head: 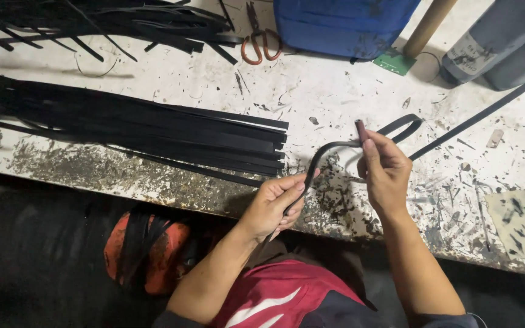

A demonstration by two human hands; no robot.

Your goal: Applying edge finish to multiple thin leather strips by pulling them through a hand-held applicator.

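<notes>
Bare bench [335,91] lies open ahead of my hands; the strap pile [153,130] blocks my left, scissors [261,44] and blue container [341,24] stand beyond.

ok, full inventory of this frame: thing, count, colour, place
strip in hand: one, black, bent between both hands
loose strip: one, black, table right
strip stack: many, black, table left
strip pile: many, black, top left
scissors: one, orange handles, top centre
container: one, blue, top centre
tube: one, tan, top right
rolls: two, grey, top right
table: one, white, stained
round object: one, orange, under the table
left hand: holds strip low
right hand: pinches strip end
</notes>
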